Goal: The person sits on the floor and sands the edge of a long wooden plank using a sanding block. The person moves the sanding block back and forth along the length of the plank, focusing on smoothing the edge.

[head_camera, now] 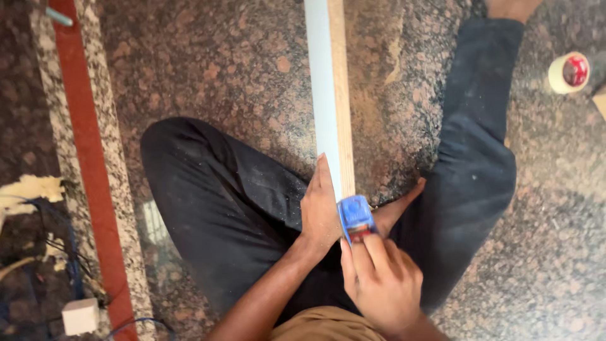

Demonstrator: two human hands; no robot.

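1. Head view: a long wooden strip [334, 95] with a pale blue face lies on the speckled granite floor [221, 63], running away between the seated person's dark-trousered legs [214, 208].
2. Left hand [320, 211]: fingers extended flat, pressed against the strip's left edge near its close end; nothing enclosed.
3. Right hand [379, 281]: fingers curled around a small blue tool [355, 218], seated on the strip's close end.
4. A tape roll [568, 72] sits well to the right of the strip.
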